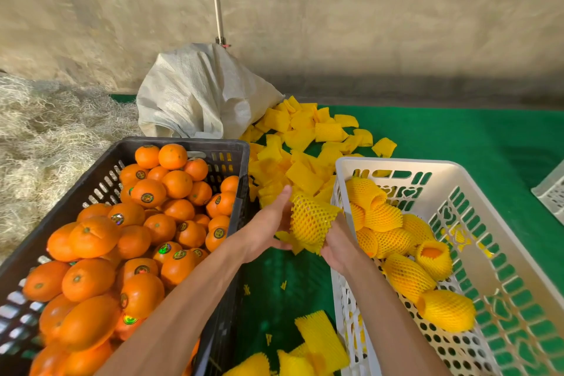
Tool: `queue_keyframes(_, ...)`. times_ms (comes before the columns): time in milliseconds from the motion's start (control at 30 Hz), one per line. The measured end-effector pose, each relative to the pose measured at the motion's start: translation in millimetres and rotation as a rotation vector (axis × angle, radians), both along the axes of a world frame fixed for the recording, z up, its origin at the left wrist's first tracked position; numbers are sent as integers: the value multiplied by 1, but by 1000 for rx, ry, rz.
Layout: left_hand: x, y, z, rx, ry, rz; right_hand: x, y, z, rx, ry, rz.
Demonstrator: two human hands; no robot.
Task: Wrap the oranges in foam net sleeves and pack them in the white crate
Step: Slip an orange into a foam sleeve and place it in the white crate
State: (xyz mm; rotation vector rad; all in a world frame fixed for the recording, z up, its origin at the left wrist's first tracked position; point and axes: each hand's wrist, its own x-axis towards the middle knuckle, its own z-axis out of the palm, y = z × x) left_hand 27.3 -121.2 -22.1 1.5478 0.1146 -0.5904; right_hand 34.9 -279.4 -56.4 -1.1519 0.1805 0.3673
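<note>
Holding a yellow foam net sleeve (311,220) between them, both hands worked just beside the near-left corner of the white crate (393,163), above the green worktop (457,134). The left hand (268,223) cupped the sleeve's left side with its fingers (285,195) curled onto the mesh, and the right hand (337,243) gripped it from below and the right; the net bulged as if an orange sat inside, though no peel showed through. Unwrapped oranges (146,192) filled the black crate (183,142) on the left, several wrapped oranges (406,276) already lay in the white crate, and spare sleeves (302,143) spilled from a white sack (195,91) behind. To finish this step well, the sleeve probably wanted drawing evenly over the fruit until both open ends gathered past it, since one packed orange (433,253) showed bare peel at its mouth. The mesh looked soft and stretchy, so a light pull should have sufficed, followed by a gentle placement beside the others.
</note>
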Motion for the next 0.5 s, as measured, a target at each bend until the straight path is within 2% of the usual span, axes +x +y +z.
queue_keyframes(67, -4, 0, 3, -203, 66, -88, 1, -2, 2, 7, -35, 10)
queue_keyframes(200, -10, -5, 5, -85, -153, -117, -1, -4, 5, 116, 11, 30)
queue_keyframes(333, -6, -4, 6, -34, -202, -52, -3, -6, 10, 303, 23, 97)
queue_keyframes(400, -4, -5, 7, 6, -165, 39, -3, -8, 13, 379, 32, 113)
queue_keyframes(500, 3, -6, 5, -125, -58, 261, -3, -5, 18, 317, -15, 96)
